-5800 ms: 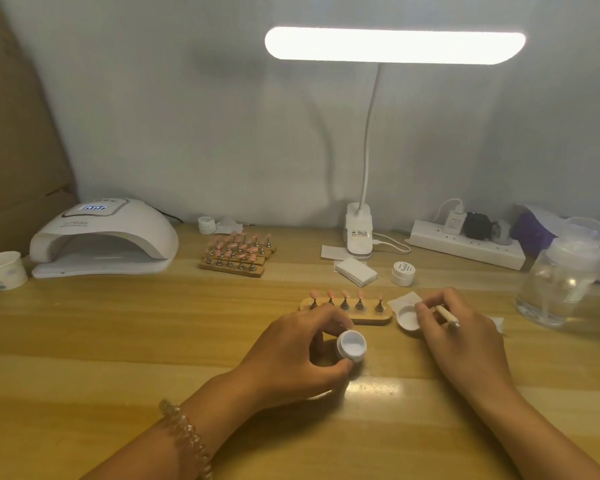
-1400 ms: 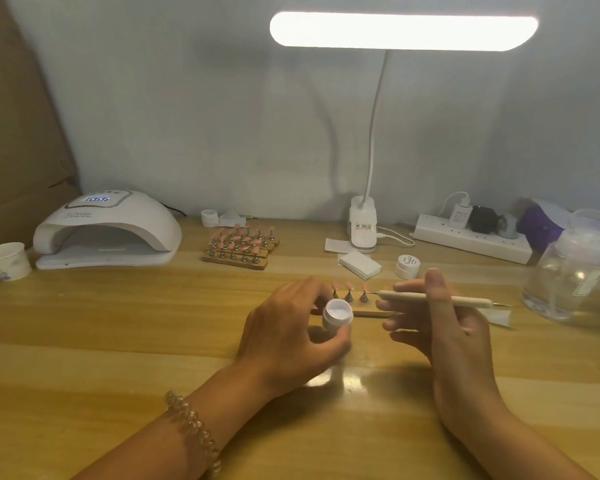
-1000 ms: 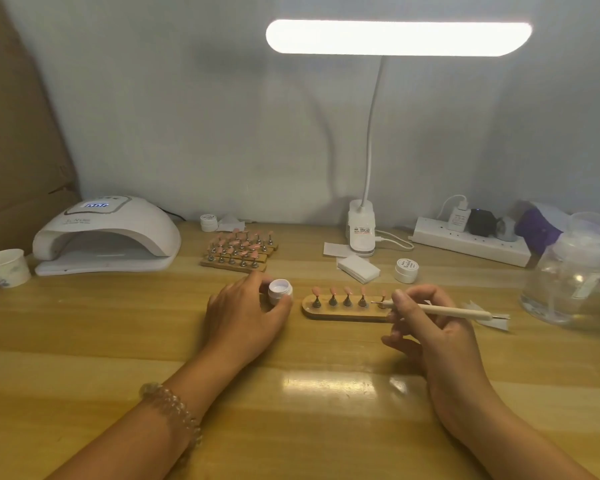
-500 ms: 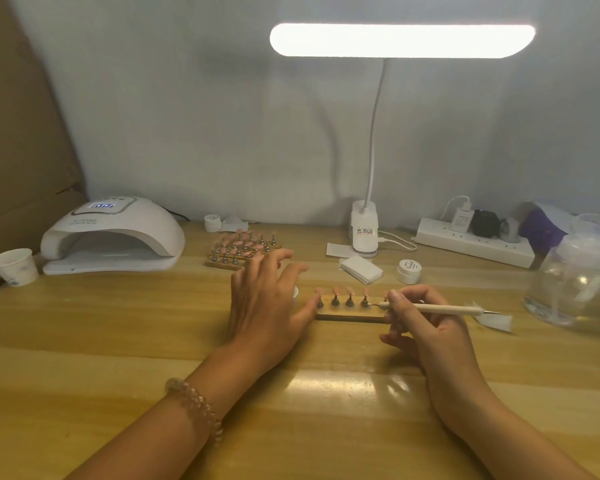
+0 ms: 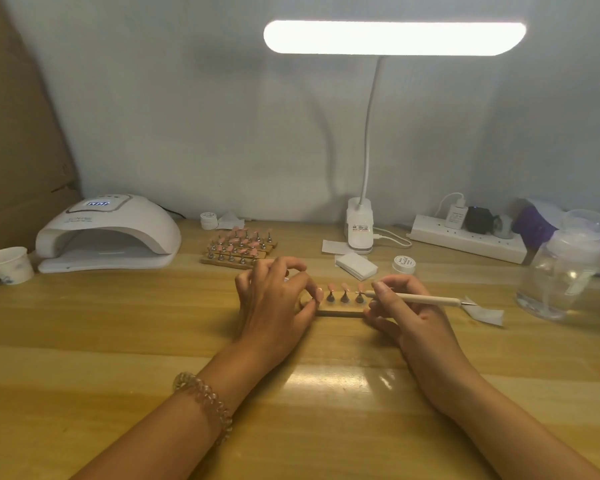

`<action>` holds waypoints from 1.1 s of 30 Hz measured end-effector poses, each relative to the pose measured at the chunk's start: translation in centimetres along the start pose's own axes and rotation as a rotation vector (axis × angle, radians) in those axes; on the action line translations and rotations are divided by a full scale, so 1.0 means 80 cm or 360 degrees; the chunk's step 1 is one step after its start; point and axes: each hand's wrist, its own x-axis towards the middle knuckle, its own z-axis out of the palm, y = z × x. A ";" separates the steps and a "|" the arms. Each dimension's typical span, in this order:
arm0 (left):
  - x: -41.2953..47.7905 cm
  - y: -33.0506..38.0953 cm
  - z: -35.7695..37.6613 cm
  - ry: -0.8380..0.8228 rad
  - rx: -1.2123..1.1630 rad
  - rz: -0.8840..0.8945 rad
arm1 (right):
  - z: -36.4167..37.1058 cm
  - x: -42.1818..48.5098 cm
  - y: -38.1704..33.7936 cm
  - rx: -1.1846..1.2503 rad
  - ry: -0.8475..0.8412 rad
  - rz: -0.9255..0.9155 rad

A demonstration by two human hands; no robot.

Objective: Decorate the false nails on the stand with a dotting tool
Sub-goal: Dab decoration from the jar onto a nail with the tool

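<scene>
Desk [image 5: 118, 341]: left hand [image 5: 274, 306] now pinches stand [image 5: 340, 312] (endwise).

Nail lamp [image 5: 108, 233] and paper cup [image 5: 9, 265] far left of left hand [image 5: 274, 306]; desk lamp [image 5: 360, 225] and power strip [image 5: 465, 242] beyond right hand [image 5: 406, 313], clear bottle [image 5: 558, 278] to its right.

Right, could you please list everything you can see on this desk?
desk lamp: one, white, back centre
curing lamp: one, white, back left
paper cup: one, white, far left
spare nail stands: several, wooden, back centre-left
pads: stack, white, near desk lamp
small jars: two, white, behind those stands, beside pads
power strip: one, white, back right
bottle: one, clear, right
nail stand: one, wooden, front centre
false nails: three visible, pink, on nail stand
dotting tool: one, cream, tip at rightmost nail
left hand: at stand's left end, bracelet on wrist
right hand: pinching dotting tool
</scene>
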 end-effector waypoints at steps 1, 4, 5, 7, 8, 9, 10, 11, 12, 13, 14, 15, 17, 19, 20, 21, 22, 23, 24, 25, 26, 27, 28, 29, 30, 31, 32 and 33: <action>-0.002 0.003 -0.002 0.0022 -0.0012 0.0070 | 0.000 0.000 0.000 0.0002 0.0003 0.0014; -0.011 0.014 -0.006 0.0050 -0.0144 0.0279 | 0.000 -0.001 0.000 0.0021 0.0025 0.0007; -0.016 0.018 -0.006 0.0014 -0.0226 0.0308 | 0.000 -0.002 0.000 0.0029 0.0039 0.0000; -0.024 0.021 -0.002 -0.0101 -0.0399 0.0309 | 0.000 -0.005 -0.001 0.0045 0.0068 -0.0020; -0.025 0.021 0.000 -0.0163 -0.0485 0.0298 | 0.000 -0.006 -0.002 0.0053 0.0080 -0.0027; -0.025 0.020 0.001 -0.0224 -0.0580 0.0280 | 0.001 -0.008 -0.004 0.0063 0.0089 -0.0027; -0.024 0.017 0.002 -0.0285 -0.0687 0.0249 | 0.002 -0.009 -0.005 0.0074 0.0092 -0.0016; -0.022 0.014 0.003 -0.0347 -0.0787 0.0212 | 0.003 -0.010 -0.007 0.0085 0.0094 0.0006; -0.020 0.012 0.003 -0.0403 -0.0862 0.0182 | 0.005 -0.011 -0.008 0.0093 0.0102 0.0038; -0.019 0.010 0.004 -0.0443 -0.0908 0.0165 | 0.006 -0.012 -0.008 0.0093 0.0121 0.0073; -0.019 0.009 0.005 -0.0470 -0.0932 0.0160 | 0.007 -0.012 -0.008 0.0085 0.0148 0.0102; -0.019 0.009 0.006 -0.0489 -0.0944 0.0161 | 0.008 -0.013 -0.008 0.0066 0.0178 0.0123; -0.020 0.010 0.007 -0.0503 -0.0955 0.0159 | 0.010 -0.014 -0.006 0.0010 0.0232 0.0134; -0.020 0.009 0.008 -0.0503 -0.0940 0.0167 | 0.011 -0.015 -0.003 -0.0038 0.0265 0.0110; -0.020 0.010 0.008 -0.0502 -0.0931 0.0181 | 0.012 -0.015 -0.001 -0.0063 0.0270 0.0092; -0.021 0.010 0.008 -0.0504 -0.0931 0.0195 | 0.012 -0.016 0.000 -0.0094 0.0269 0.0076; -0.021 0.010 0.007 -0.0511 -0.0938 0.0207 | 0.011 -0.017 0.000 -0.0127 0.0268 0.0069; -0.021 0.010 0.007 -0.0519 -0.0945 0.0214 | 0.011 -0.017 0.000 -0.0149 0.0267 0.0074; -0.020 0.010 0.006 -0.0526 -0.0952 0.0220 | 0.011 -0.017 0.000 -0.0157 0.0268 0.0086; -0.020 0.010 0.006 -0.0532 -0.0962 0.0226 | 0.010 -0.017 0.000 -0.0165 0.0262 0.0100; -0.020 0.010 0.007 -0.0536 -0.0972 0.0229 | 0.010 -0.017 0.000 -0.0188 0.0247 0.0110; -0.020 0.009 0.007 -0.0540 -0.0982 0.0230 | 0.010 -0.017 0.000 -0.0222 0.0229 0.0116; -0.020 0.009 0.007 -0.0543 -0.0991 0.0229 | 0.010 -0.017 -0.001 -0.0253 0.0214 0.0117; -0.020 0.009 0.008 -0.0543 -0.0999 0.0230 | 0.011 -0.017 -0.001 -0.0273 0.0205 0.0115; -0.020 0.008 0.008 -0.0542 -0.1005 0.0231 | 0.011 -0.017 -0.002 -0.0282 0.0201 0.0115; -0.020 0.008 0.008 -0.0541 -0.1011 0.0230 | 0.012 -0.017 -0.002 -0.0286 0.0196 0.0118; -0.019 0.008 0.008 -0.0544 -0.1016 0.0228 | 0.012 -0.017 -0.002 -0.0289 0.0189 0.0124; -0.019 0.007 0.008 -0.0550 -0.1021 0.0225 | 0.012 -0.017 -0.002 -0.0293 0.0182 0.0128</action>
